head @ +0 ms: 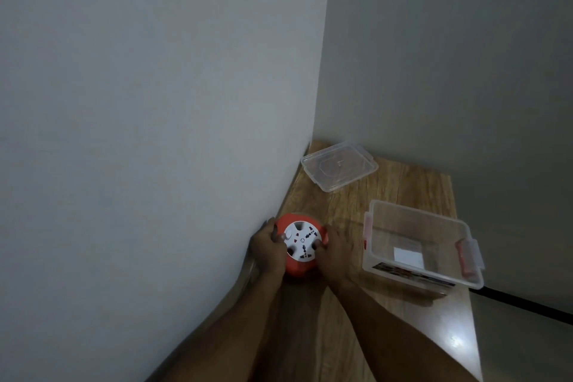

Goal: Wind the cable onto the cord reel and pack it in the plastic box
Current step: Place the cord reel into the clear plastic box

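An orange cord reel [301, 245] with a round white socket face sits on the wooden table [350, 205], close to the left wall. My left hand [268, 250] grips its left side, thumb on the white face. My right hand [333, 253] grips its right side, with a finger on the face too. No loose cable shows. The clear plastic box [465, 257] with red latches stands open to the right of the reel, with only a white label at its bottom.
The box's clear lid [339, 169] lies flat at the far end of the table near the wall corner. A wall runs along the table's left edge and another behind it. A dark strip [527, 304] runs along the floor at the right.
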